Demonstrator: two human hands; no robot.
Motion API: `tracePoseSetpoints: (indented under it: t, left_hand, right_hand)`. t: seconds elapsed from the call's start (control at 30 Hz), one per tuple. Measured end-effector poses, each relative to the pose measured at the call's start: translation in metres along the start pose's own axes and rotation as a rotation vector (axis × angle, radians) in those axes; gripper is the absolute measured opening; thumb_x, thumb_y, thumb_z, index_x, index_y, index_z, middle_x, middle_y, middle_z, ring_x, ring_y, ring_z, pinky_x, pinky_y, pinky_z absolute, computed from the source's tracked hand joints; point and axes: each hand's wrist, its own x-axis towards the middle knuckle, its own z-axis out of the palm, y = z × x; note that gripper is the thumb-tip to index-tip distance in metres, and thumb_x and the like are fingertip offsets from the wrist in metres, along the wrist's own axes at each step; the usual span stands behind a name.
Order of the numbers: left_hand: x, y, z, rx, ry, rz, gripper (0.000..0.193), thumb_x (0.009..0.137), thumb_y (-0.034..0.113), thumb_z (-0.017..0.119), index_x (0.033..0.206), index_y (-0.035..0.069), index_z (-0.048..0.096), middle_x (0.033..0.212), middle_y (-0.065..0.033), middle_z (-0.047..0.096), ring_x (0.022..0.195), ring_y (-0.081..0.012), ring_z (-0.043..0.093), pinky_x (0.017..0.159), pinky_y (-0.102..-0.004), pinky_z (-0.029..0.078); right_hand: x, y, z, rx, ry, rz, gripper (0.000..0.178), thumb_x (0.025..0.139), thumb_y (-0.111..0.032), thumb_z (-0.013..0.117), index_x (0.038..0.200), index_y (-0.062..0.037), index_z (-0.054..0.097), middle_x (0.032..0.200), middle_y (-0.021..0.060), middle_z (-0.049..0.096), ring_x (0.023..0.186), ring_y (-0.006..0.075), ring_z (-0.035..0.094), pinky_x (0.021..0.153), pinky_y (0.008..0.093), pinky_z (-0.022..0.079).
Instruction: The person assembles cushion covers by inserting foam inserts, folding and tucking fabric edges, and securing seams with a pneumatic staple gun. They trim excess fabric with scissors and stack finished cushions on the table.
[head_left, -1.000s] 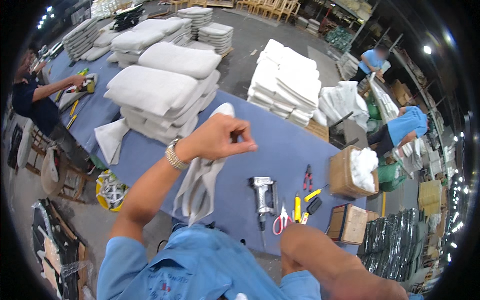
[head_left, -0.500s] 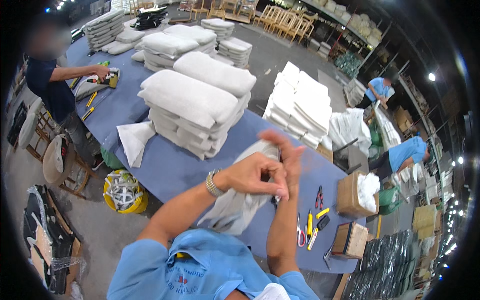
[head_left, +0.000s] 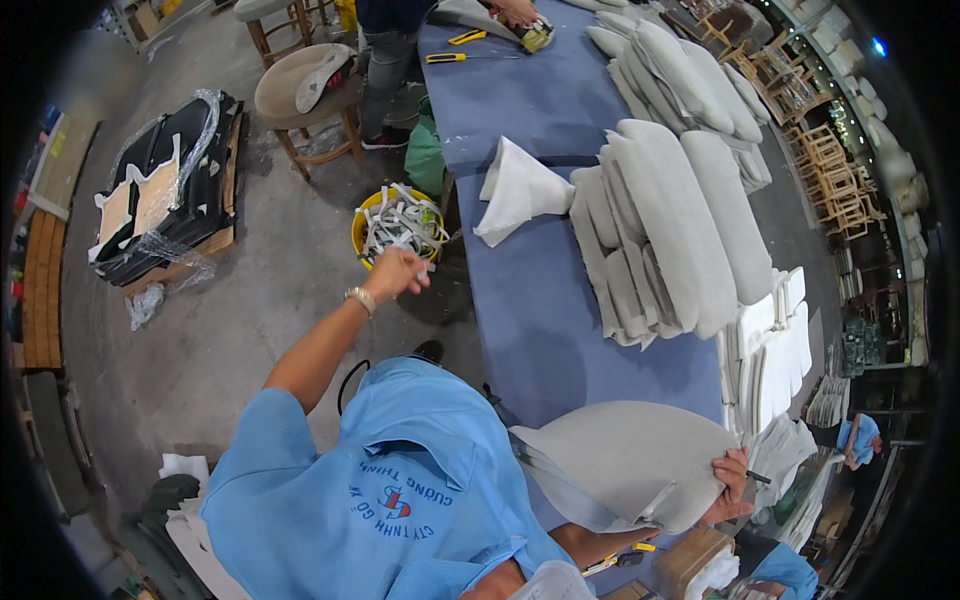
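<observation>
My left hand (head_left: 395,272) is stretched out to the left of the table, fingers closed, just below a yellow bucket (head_left: 362,232) full of white fabric scraps. Whether it pinches something small I cannot tell. A metal watch sits on that wrist. My right hand (head_left: 735,485) grips the edge of a grey upholstered seat pad (head_left: 625,465) that lies tilted at the near end of the blue-covered table (head_left: 530,300). A thin dark tool sticks out from that hand's fingers.
Stacks of grey cushions (head_left: 660,230) and white foam pieces (head_left: 770,340) fill the table's right side, with a folded white cloth (head_left: 520,190) beside them. Another person (head_left: 390,40) stands at the far end near a wooden stool (head_left: 310,90). Black wrapped parts (head_left: 160,190) lie on the floor.
My left hand has left the pad and swung out leftward to the bucket. My right hand now holds the pad alone. The view has turned toward the floor.
</observation>
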Motion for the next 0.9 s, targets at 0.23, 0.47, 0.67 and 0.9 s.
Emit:
tracePoseSetpoints:
  t: [0.23,0.47,0.67,0.9]
  left_hand:
    - [0.066,-0.027,0.031,0.512,0.016,0.093,0.059,0.092,0.053,0.066,0.105,-0.004,0.072,0.1,-0.0261,0.073,0.098,-0.0415,0.071,0.086,-0.0477,0.054]
    - [-0.073,0.071,0.169,0.215,-0.924,0.611,0.099,0.083,0.045,0.082,0.158,0.002,0.032,0.156,-0.0239,0.043,0.14,-0.0334,0.049,0.113,-0.0405,0.042]
    - [-0.109,0.096,0.282,0.19,-0.892,0.912,0.122,0.073,0.04,0.089,0.163,0.009,0.014,0.163,-0.0215,0.032,0.144,-0.0373,0.043,0.113,-0.0427,0.043]
    - [-0.145,0.121,0.31,0.528,-0.683,0.986,0.071,0.071,0.021,0.082,0.136,0.006,0.057,0.105,-0.0182,0.074,0.088,-0.0377,0.072,0.072,-0.0455,0.057]
  right_hand:
    - [0.0,-0.01,0.017,-0.046,0.093,0.12,0.074,0.108,-0.052,0.013,0.083,-0.0041,0.062,0.082,0.0145,0.066,0.105,0.0304,0.061,0.121,0.0546,0.027]
    - [0.006,0.02,0.015,-0.539,0.222,0.112,0.05,0.098,-0.04,0.039,0.09,-0.0024,0.07,0.093,0.0148,0.071,0.103,0.0286,0.065,0.105,0.0431,0.043]
    - [0.02,0.009,0.02,-0.422,0.543,0.235,0.061,0.111,-0.033,0.033,0.08,0.0034,0.071,0.088,0.0145,0.071,0.093,0.0253,0.064,0.091,0.039,0.047]
    - [-0.017,0.001,-0.033,-0.156,0.657,0.273,0.063,0.111,-0.037,0.036,0.077,0.0035,0.07,0.087,0.015,0.071,0.089,0.0233,0.062,0.086,0.0361,0.047]
